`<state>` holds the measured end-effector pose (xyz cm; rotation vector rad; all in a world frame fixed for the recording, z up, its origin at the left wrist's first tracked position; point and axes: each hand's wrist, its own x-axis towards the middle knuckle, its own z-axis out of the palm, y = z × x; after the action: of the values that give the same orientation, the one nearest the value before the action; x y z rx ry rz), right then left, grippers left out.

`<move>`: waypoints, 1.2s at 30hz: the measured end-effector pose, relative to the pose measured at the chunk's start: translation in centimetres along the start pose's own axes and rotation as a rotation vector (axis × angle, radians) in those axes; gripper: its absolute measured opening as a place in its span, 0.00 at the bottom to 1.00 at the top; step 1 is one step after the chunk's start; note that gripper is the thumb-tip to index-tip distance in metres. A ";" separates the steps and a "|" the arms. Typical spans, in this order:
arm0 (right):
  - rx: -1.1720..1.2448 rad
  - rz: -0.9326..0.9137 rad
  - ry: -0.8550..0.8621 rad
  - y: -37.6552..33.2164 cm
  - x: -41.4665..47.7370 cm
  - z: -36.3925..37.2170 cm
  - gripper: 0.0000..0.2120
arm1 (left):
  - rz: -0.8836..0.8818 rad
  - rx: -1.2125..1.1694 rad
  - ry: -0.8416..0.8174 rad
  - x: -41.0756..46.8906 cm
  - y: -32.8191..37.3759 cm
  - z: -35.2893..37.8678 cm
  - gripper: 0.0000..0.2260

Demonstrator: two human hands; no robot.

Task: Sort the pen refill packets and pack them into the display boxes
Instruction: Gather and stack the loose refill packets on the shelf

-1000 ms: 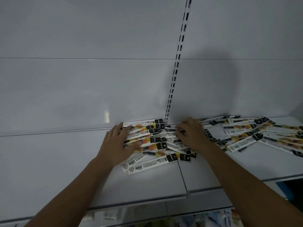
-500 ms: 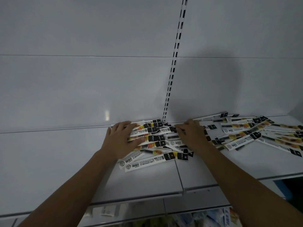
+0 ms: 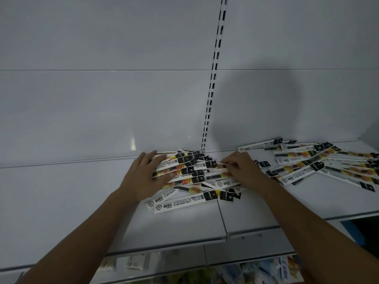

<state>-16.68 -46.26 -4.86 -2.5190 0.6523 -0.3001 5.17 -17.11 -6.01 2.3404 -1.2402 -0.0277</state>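
The white shelf (image 3: 184,222) carries all the pen refill packets, and no display box is in view, so I judge the task is at its early part: sorting is under way and packing is not yet begun. The loose spread (image 3: 307,162) on the right fans out, with the black header ends mostly to the right. The middle pile (image 3: 190,181) lies near the back panel, its long axes about left to right, barcode ends to the left. The left hand (image 3: 143,177) presses it with fingers (image 3: 158,160) straight and apart; the right hand (image 3: 246,173) has fingers (image 3: 229,160) curled, seemingly pinching one packet (image 3: 215,172).
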 end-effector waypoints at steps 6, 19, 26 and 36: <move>0.104 0.003 -0.043 -2.4 -0.5 -0.5 0.14 | -0.055 0.018 -0.003 -0.1 0.0 0.3 0.38; 0.021 -0.023 -0.137 -2.1 0.2 -1.4 0.11 | -0.030 0.022 0.028 -0.1 -0.5 0.6 0.37; 0.098 -0.090 0.056 -3.5 1.0 -3.8 0.19 | -0.060 -0.011 0.007 -0.3 0.0 0.3 0.38; -0.063 -0.299 0.121 -11.8 4.7 0.6 0.14 | -0.100 -0.185 0.019 -0.4 0.4 -0.6 0.39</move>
<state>-7.83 -39.56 1.34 -2.6739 0.3314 -0.5489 4.75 -16.73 -5.35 2.2346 -1.0628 -0.1465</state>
